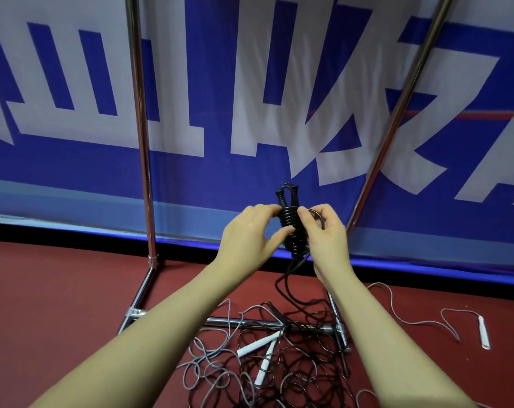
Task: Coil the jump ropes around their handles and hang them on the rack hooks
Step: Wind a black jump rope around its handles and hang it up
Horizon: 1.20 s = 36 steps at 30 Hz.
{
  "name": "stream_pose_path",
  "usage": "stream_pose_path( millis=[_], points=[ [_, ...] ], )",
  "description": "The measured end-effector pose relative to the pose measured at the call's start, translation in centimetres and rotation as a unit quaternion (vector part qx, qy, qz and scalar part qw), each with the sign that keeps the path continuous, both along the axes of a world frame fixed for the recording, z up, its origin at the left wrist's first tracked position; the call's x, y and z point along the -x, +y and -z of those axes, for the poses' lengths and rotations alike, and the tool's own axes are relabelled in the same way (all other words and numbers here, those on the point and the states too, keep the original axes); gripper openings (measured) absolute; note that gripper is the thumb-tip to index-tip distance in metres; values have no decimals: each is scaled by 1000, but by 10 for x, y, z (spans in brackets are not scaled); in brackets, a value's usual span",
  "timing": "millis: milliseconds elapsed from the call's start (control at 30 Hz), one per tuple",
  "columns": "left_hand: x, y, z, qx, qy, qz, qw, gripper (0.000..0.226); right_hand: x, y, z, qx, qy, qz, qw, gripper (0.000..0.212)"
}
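1. Head view looks forward and down at two bare arms reaching out over a dark red floor (58,290).
2. Between the hands a black jump rope (289,222) is held up in the air, its two handles side by side and upright, with many turns of cord already wound around them.
3. The left hand (250,237) holds the wound bundle from the left side; the grip is closed around it, thumb in front and fingers behind.
4. The right hand (323,234) pinches a loop of the black cord at the right side of the bundle, thumb and fingers pressed together on it.
5. The free end of the cord hangs down from the bundle to the floor.
6. Below the arms, a tangled pile of ropes (264,369), black and grey, lies on the floor over the low crossbar of a metal rack (145,178).
7. Two white handles (258,346) lie in this pile, near each other.
8. One more white handle (484,332), with its grey cord, lies apart near the right edge of the floor.
9. Behind the rack stands a blue and white banner (250,83); the two rack poles rise in front of it.
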<state>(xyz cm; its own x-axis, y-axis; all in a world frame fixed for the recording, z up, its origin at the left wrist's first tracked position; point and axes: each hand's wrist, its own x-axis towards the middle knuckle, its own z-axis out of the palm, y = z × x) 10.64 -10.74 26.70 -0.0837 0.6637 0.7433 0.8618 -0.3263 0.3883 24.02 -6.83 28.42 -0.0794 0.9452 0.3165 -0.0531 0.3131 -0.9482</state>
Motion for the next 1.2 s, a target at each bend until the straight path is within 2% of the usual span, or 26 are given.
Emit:
stream_pose_path(
  millis=[67, 167, 333, 467, 567, 667, 833, 900, 967, 1067, 1200],
  points=[
    [-1, 3, 0, -22, 58, -29, 998, 53, 2, 2, 3, 22, 22, -14, 999, 23],
    [-1, 5, 0, -10, 122, -48, 991, 64, -1, 5, 6, 10, 0, -32, 999, 22],
    [1, 9, -2, 2, 135, -70, 988, 86, -2, 4, 4, 9, -33, -73, 997, 14],
    [1, 6, -9, 74, 79, -65, 992, 69, -2, 6, 0, 8, -56, -98, 994, 11],
    [6, 8, -6, 60, 44, -12, 997, 65, -2, 6, -8, 50, 32, -91, 994, 11],
    [10, 7, -7, 76, -14, 39, 996, 65, -4, 3, -14, 143, 139, -124, 972, 7],
    [7, 9, -6, 93, -132, 106, 981, 66, -7, 3, -11, 167, 152, -170, 959, 8],
    [5, 9, -8, 101, -162, 122, 974, 64, -9, 4, -11, 159, 151, -180, 959, 15],
    [8, 10, -10, 110, -135, 94, 980, 70, -12, 4, -10, 152, 125, -185, 963, 26],
    [10, 9, -12, 136, -56, 2, 989, 83, -11, 3, -6, 157, 95, -182, 966, 32],
    [11, 9, -17, 135, 34, -94, 986, 78, -6, 0, -6, 156, 99, -185, 965, 32]
  ],
)
